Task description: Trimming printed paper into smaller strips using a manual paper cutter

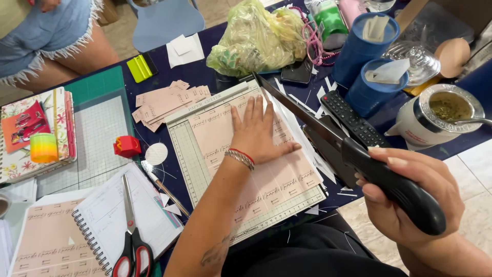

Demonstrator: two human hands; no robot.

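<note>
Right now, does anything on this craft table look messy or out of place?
Yes: thin white paper offcuts lie scattered over the dark table beside the paper cutter, under its raised blade. The left hand presses the pink sheet flat; the right hand grips the blade's handle. Nothing looks spilled or broken.

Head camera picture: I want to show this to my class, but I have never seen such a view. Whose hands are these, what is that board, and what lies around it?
The one picture comes from a camera worn on a person's head, looking down at their own two hands. The left hand presses flat on a pink printed sheet lying on a paper cutter board. The right hand holds the black handle of the cutter's raised blade arm.

Around it lie cut pink slips, red-handled scissors on a spiral notebook, a green cutting mat, a remote control and two blue cups. Another person's legs show at top left.
</note>
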